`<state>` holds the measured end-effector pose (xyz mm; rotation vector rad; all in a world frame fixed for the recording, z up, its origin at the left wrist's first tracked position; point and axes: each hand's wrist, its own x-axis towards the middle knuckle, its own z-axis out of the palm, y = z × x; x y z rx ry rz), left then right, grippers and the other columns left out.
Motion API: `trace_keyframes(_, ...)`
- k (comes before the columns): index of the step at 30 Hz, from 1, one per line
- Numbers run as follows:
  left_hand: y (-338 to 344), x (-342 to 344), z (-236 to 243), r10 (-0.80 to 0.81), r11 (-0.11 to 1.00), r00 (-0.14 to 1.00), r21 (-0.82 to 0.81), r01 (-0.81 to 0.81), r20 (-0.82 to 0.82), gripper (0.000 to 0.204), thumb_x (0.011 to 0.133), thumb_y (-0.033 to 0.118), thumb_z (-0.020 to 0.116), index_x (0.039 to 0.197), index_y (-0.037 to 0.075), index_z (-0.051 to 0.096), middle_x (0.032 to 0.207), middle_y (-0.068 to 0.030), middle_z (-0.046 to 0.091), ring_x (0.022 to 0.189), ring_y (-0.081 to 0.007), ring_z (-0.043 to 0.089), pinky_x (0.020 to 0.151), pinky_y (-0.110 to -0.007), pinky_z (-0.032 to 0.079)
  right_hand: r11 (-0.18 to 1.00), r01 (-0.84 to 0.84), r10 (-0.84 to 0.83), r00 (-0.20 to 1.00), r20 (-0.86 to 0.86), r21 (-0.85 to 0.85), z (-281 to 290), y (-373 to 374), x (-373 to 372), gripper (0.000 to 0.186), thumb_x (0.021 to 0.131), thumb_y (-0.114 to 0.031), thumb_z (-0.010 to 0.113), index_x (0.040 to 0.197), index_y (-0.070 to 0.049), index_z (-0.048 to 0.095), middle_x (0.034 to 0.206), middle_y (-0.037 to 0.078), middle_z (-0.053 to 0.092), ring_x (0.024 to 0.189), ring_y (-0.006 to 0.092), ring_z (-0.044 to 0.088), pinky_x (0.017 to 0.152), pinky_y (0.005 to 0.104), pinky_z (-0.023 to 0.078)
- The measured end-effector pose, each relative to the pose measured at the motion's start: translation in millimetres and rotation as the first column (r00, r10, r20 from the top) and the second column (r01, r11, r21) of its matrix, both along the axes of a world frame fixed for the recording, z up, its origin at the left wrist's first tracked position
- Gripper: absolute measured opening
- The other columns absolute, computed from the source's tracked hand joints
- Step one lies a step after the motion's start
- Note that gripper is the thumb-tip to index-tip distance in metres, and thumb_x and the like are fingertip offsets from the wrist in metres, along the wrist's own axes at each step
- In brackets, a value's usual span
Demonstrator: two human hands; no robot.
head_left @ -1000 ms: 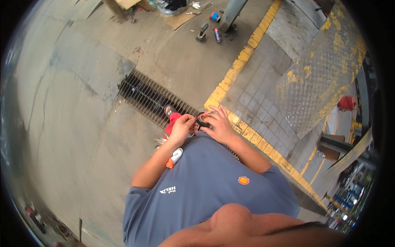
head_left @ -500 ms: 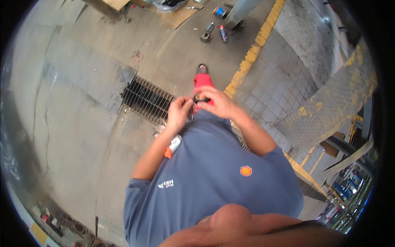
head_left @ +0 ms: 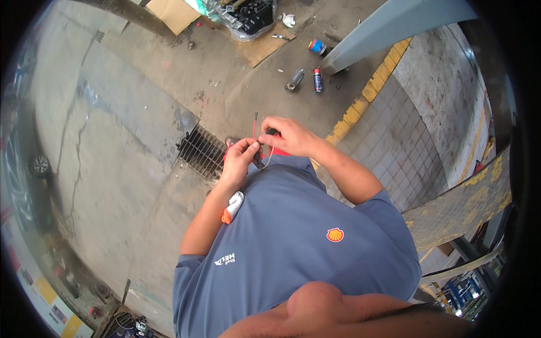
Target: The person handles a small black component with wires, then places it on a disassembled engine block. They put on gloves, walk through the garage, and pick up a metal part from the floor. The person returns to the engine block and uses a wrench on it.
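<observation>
Close together in front of my waist, both hands are pinched around thin wires. My left hand (head_left: 240, 159) has its thumb and forefinger closed on a red wire (head_left: 254, 128), whose dark tip sticks up above the fingers. From the other side, my right hand (head_left: 288, 138) pinches at the same spot. A pale wire (head_left: 270, 160) curves down below the right fingers. Beside the left fingertips hangs a dark, slender piece (head_left: 258, 160) of unclear kind. Something dark sits partly hidden in the right palm. A white-and-orange thing (head_left: 233, 207) lies between my left forearm and shirt.
A floor grate (head_left: 202, 152) lies beyond my left hand. Farther off are a spray can (head_left: 318, 80), a metal cylinder (head_left: 294, 80) and a blue can (head_left: 317, 47) by a grey post (head_left: 389, 28). Plastic-wrapped machine parts (head_left: 251, 17) rest on cardboard. A yellow curb line (head_left: 369, 90) runs right.
The view has shifted, showing more of the far floor. My hands have come closer together, and the red wire's upright end now shows between them.
</observation>
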<state>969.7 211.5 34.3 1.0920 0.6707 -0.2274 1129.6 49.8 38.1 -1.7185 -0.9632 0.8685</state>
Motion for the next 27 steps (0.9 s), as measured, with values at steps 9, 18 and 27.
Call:
trace_keyframes(9, 22, 107, 2, 0.09, 0.996, 0.994, -0.033, -0.087, 0.068, 0.009, 0.103, 0.013, 0.063, 0.107, 0.004, 0.061, 0.098, -0.0064, 0.069, 0.09, -0.0172, 0.07, 0.08, -0.032, 0.058, 0.898, 0.411, -0.371, 0.9, -0.229, 0.157, -2, 34, 71, 0.044, 0.094, -0.037, 0.076, 0.117, -0.004, 0.058, 0.094, 0.005, 0.062, 0.077, 0.0133, 0.06, 0.07, 0.0304, 0.05)
trace_keyframes(18, 106, 216, -12, -0.048, 0.989, 0.987, -0.131, 0.069, 0.153, 0.013, 0.105, 0.012, 0.059, 0.109, 0.001, 0.064, 0.095, -0.008, 0.071, 0.085, -0.0162, 0.07, 0.078, -0.031, 0.058, 0.904, 0.37, -0.413, 0.886, 0.211, 0.212, 1, 106, 158, 0.03, 0.092, -0.018, 0.074, 0.113, -0.004, 0.057, 0.112, 0.009, 0.055, 0.093, 0.0217, 0.058, 0.081, 0.0336, 0.05)
trace_keyframes(27, 224, 301, -11, -0.111, 0.972, 0.991, -0.199, 0.124, 0.075, 0.012, 0.104, 0.014, 0.062, 0.105, 0.002, 0.06, 0.091, -0.0059, 0.068, 0.083, -0.016, 0.069, 0.074, -0.032, 0.059, 0.951, 0.177, -0.101, 0.953, 0.287, -0.254, 30, 205, 247, 0.025, 0.087, -0.026, 0.075, 0.093, -0.005, 0.063, 0.088, 0.013, 0.066, 0.085, 0.0331, 0.065, 0.077, 0.0428, 0.052)
